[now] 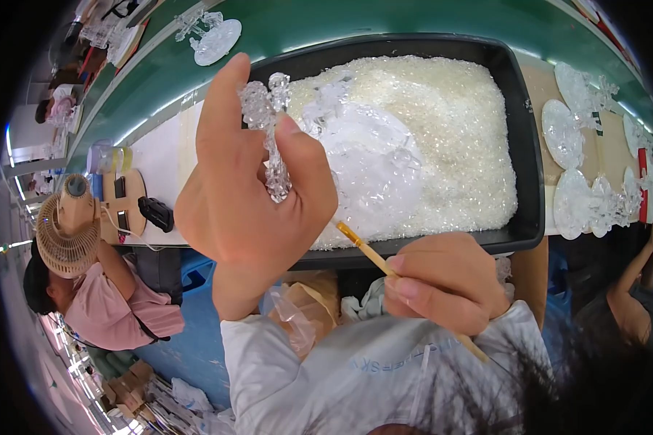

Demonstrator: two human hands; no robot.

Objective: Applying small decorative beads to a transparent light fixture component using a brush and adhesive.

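Pinching a clear crystal-like ornament piece (272,138) between thumb and forefinger, the left hand (250,188) lifts it above the near edge of a black tray (527,167). Piece stands roughly upright, knobbly top showing above the fingertips, stem running down against the palm; held high and close, probably so its surface faces the eye and the tool.

Right hand (446,279) closed around a thin wooden stick (366,250) in a pen-like grip, amber tip aimed up-left toward the ornament, not touching it. Stick's rear end trails over the white sleeve.

Tray filled with a bed of small clear glittering bits (450,138), with a larger transparent moulded piece (370,159) lying on top near the left hand, within easy reach.

Right of tray: several clear round dish-shaped pieces (562,134) laid on the bench. Far left: another person in a pink top (109,304) seated, a small beige fan (65,232) beside them. More clear ornaments (214,32) on the green surface beyond.
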